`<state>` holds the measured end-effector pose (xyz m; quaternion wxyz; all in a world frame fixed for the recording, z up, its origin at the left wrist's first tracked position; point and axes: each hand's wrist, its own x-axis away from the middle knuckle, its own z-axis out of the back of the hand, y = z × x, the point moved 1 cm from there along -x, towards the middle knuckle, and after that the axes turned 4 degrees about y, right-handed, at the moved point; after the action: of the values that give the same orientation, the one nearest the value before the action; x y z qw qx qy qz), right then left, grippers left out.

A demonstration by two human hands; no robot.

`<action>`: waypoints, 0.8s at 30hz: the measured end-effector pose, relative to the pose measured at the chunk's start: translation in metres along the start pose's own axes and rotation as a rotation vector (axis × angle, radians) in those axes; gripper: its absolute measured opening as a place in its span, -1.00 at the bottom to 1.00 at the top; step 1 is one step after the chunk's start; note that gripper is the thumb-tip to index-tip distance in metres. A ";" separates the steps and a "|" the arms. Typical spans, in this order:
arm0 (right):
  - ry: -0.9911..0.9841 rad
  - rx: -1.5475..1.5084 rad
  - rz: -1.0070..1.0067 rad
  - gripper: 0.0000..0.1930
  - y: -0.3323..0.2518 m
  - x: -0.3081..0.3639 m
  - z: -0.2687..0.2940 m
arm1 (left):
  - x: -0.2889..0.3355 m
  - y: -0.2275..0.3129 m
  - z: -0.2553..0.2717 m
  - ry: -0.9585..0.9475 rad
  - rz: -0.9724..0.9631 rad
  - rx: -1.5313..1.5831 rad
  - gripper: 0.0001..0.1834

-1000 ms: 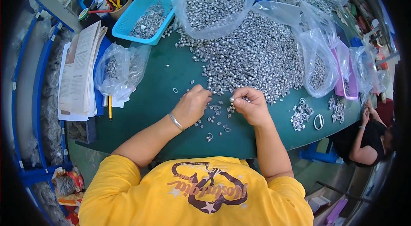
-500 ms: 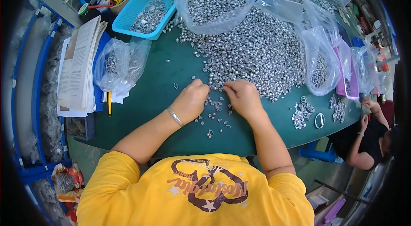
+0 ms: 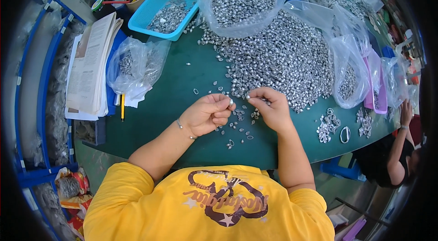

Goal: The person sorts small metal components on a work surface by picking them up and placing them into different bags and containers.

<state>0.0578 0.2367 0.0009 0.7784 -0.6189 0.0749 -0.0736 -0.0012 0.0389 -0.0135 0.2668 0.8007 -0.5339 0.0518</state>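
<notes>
Between the thumb and fingers of my left hand (image 3: 211,114) is a small silvery metal piece (image 3: 231,102), its rounded face showing. My right hand (image 3: 272,107) pinches another small silvery piece (image 3: 248,97) at its fingertips, close to the first but apart from it. Both hands are just above the green tabletop (image 3: 182,88), at the near edge of a large heap of small teardrop-like metal pieces (image 3: 283,54). Several loose pieces and thin oval rings (image 3: 231,143) lie scattered below and between my hands.
A clear bag (image 3: 244,1) of metal pieces rests on the heap, with a blue basket (image 3: 139,24) of parts at its left. Papers (image 3: 89,67) and a plastic bag (image 3: 137,65) lie left. At right are another bag (image 3: 349,79), a purple tray (image 3: 381,99) and a co-worker (image 3: 394,154).
My left hand has turned from palm down to show its fingers and a metal piece. The right hand has lifted a piece off the heap's edge. The view has shifted slightly.
</notes>
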 end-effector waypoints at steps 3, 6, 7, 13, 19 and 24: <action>-0.114 -0.646 -0.225 -0.93 0.008 0.003 0.009 | 0.001 -0.002 0.002 -0.086 0.022 0.104 -0.89; -0.148 -1.018 -0.154 -0.93 0.007 0.001 0.012 | 0.002 -0.003 -0.004 -0.109 0.037 0.182 -0.88; -0.148 -1.110 -0.155 -0.92 0.004 -0.001 0.014 | 0.002 -0.002 -0.007 -0.045 0.015 0.166 -0.87; 0.085 -0.285 -0.333 -0.93 0.001 -0.003 0.008 | 0.006 -0.002 -0.001 0.082 -0.048 0.132 -0.86; 0.108 0.746 0.242 -0.92 0.006 0.001 -0.019 | 0.007 -0.007 0.001 0.127 -0.052 0.250 -0.84; 0.048 -0.176 -0.112 -0.94 0.003 -0.002 -0.006 | 0.007 -0.006 0.001 0.059 0.002 0.384 -0.82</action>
<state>0.0551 0.2321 -0.0029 0.7136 -0.6862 0.0651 -0.1250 0.0066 0.0344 -0.0134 0.1248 0.8345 -0.5069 0.1764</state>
